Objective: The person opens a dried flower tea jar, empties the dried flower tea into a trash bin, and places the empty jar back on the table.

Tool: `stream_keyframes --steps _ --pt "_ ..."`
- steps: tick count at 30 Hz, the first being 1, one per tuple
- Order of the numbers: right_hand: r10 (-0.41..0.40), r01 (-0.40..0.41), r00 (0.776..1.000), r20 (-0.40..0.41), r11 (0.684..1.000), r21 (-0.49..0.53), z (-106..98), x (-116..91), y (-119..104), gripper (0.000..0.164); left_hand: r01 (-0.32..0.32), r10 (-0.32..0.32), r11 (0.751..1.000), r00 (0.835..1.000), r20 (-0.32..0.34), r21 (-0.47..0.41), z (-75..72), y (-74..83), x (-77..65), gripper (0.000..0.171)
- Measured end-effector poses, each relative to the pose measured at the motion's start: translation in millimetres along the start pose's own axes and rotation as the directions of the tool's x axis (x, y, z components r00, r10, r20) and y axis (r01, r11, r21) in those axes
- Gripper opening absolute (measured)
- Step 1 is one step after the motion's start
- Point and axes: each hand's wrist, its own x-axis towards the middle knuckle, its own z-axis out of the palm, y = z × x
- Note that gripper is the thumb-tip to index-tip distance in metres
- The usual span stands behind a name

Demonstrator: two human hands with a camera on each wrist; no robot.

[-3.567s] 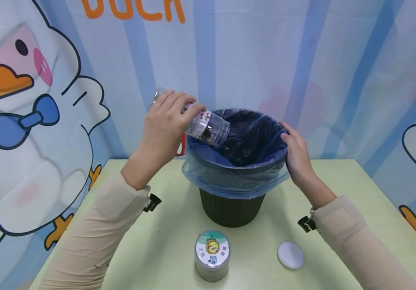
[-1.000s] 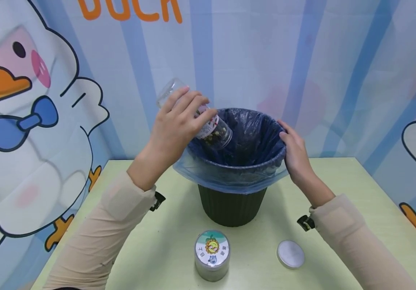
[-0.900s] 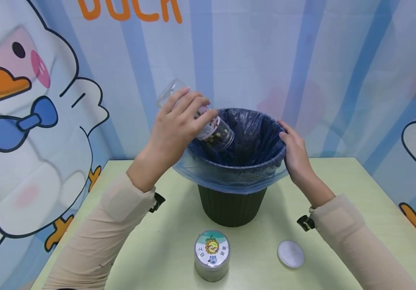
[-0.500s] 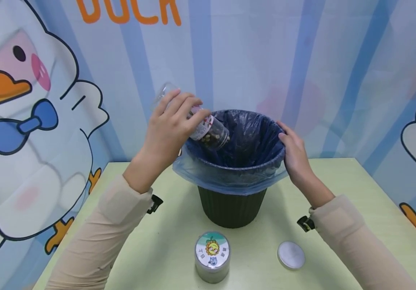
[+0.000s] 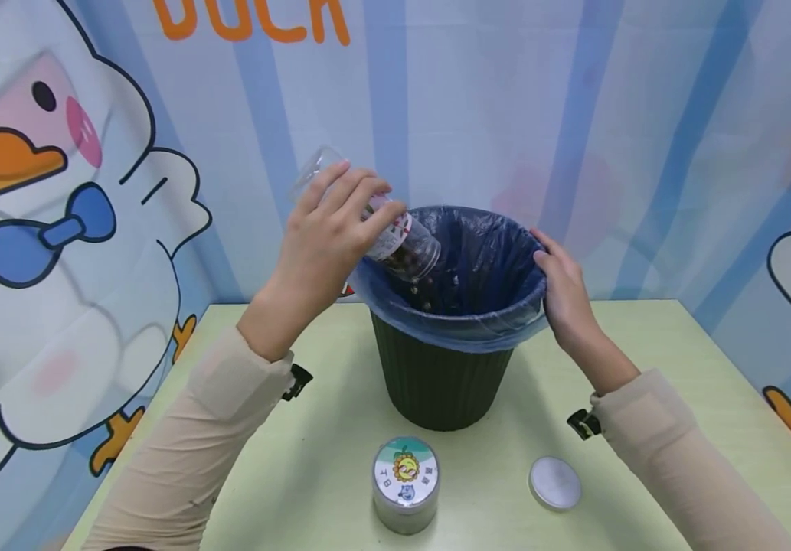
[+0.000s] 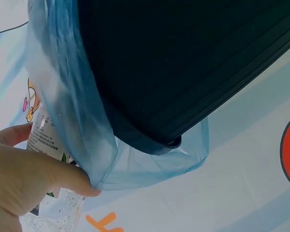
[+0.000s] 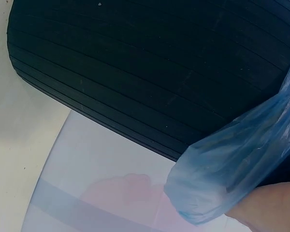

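In the head view my left hand (image 5: 326, 233) grips a clear plastic jar (image 5: 425, 251) with a printed label. The jar is tilted, its open mouth down inside the rim of a black trash bin (image 5: 443, 383). Dark bits lie near the mouth, and a few small pieces (image 5: 426, 306) show just below it. A blue trash bag (image 5: 498, 249) lines the bin and folds over its rim. My right hand (image 5: 563, 295) holds the bin's right rim through the bag, thumb inside. The left wrist view shows the jar's label (image 6: 46, 137) behind the bag.
A round tin (image 5: 405, 486) with a sunflower picture on top stands in front of the bin on the pale green table (image 5: 319, 474). A silver lid (image 5: 555, 484) lies flat to its right. A cartoon duck curtain (image 5: 491, 99) hangs behind the table.
The jar has tipped more steeply since the earliest frame and rocked a little up and down. Small pieces now show below its mouth. The bag's overhanging edge sits higher. The right hand holds its place.
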Motion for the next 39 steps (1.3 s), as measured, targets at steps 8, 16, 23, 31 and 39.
stream_keyframes --steps 8,16,23,31,39 --pt "-0.001 0.001 1.000 -0.003 1.000 0.010 -1.7 1.2 2.8 0.053 -0.046 0.048 0.998 0.997 -0.058 0.041 6.6 3.4 5.0 0.034" --pt "-0.007 0.007 1.000 -0.002 1.000 0.014 -2.0 1.4 3.0 0.053 -0.061 0.065 0.997 0.995 -0.082 0.050 5.8 5.7 8.7 0.034" --pt "-0.012 0.012 1.000 -0.011 1.000 0.008 -1.7 0.7 2.4 0.053 -0.078 0.081 0.996 0.995 -0.057 0.048 5.4 6.2 7.7 0.035" --pt "-0.012 0.012 1.000 0.002 0.999 0.031 -1.0 -0.4 2.7 0.053 -0.182 0.182 0.983 0.982 -0.044 0.003 2.0 4.6 7.5 0.037" --pt "-0.012 0.012 1.000 0.008 1.000 0.025 -1.5 -1.1 1.1 0.053 -0.185 0.185 0.982 0.982 -0.032 0.026 -1.9 6.2 7.1 0.034"
